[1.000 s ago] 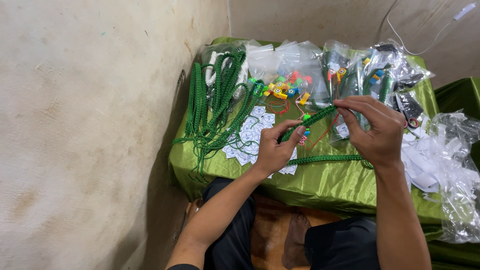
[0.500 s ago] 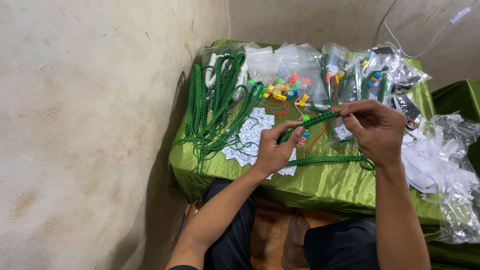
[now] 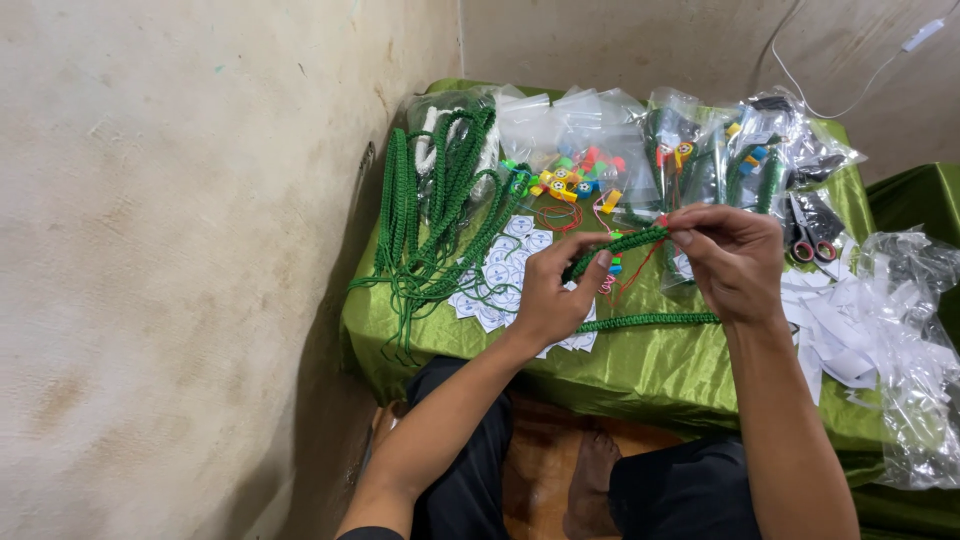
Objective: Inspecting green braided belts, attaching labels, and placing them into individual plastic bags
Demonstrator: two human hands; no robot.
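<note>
My left hand (image 3: 548, 295) pinches the lower part of the green braided cord (image 3: 615, 245) above the middle of the green-draped table (image 3: 640, 365), while my right hand (image 3: 730, 260) is clamped on its upper end beside a red thread (image 3: 640, 272). Best done, I judge, with the braid kept taut and fingertips close. Counted: one cord in hand, one bundle of finished cords (image 3: 430, 220) at the left edge, two scissors (image 3: 812, 235) by the right edge.

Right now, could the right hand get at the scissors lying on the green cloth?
Probably yes. The scissors lie uncovered just right of the right hand, with nothing between. But its fingers pinch the green braided cord, also held by the left hand, so it would have to let go first.
</note>
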